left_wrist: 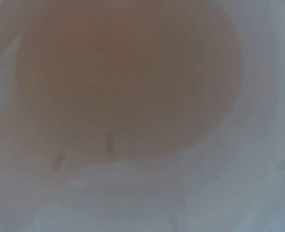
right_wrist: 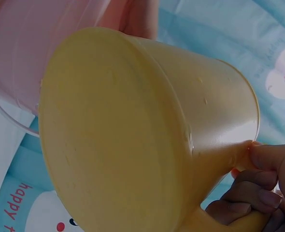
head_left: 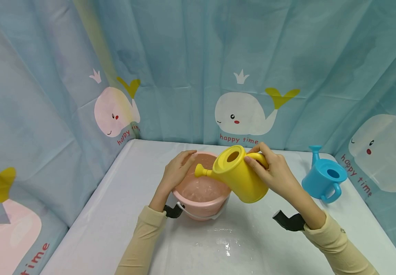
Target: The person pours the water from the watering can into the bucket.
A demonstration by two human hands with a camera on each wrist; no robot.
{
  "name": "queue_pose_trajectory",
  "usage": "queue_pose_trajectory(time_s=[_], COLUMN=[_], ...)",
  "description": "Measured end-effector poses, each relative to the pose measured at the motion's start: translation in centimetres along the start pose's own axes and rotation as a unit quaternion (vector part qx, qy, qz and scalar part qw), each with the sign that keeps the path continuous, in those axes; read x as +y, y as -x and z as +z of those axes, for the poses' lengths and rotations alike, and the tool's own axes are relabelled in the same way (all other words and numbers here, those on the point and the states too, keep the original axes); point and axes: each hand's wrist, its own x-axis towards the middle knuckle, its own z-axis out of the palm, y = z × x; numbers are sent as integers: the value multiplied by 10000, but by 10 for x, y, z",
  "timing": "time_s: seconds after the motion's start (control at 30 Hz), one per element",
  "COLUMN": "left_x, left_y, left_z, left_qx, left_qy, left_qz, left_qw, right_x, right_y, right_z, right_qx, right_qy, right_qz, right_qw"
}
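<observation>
My right hand [head_left: 271,168] grips the handle of a yellow watering can [head_left: 244,177], its fingers curled round the handle in the right wrist view. The can is tilted left, and its spout overlaps a pink bucket [head_left: 201,208] with rippled water [head_left: 203,190] inside. In the right wrist view the can's round base [right_wrist: 113,130] faces the camera, with droplets on its side. At the bucket's left rim, my left hand [head_left: 177,170] holds on, thumb toward the inside. The left wrist view is blurred and hazy.
A blue watering can [head_left: 325,177] stands at the right of the white-covered table [head_left: 108,217]. Wet patches [head_left: 227,248] glisten in front of the bucket. A whale-print curtain [head_left: 184,76] surrounds the table's back and sides. The bucket's white handle [head_left: 215,216] hangs at its front.
</observation>
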Motion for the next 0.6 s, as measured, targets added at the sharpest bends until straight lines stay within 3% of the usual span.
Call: queue_pose_trajectory(time_s=[0.6], left_x=[0], left_y=[1], left_z=[-1], left_qx=[3], left_qy=[-19], left_qz=[26], left_qw=[10000], right_x=[1], right_y=[0], right_z=[0], right_qx=[-15], right_qy=[0], right_qz=[2], right_qw=[10000])
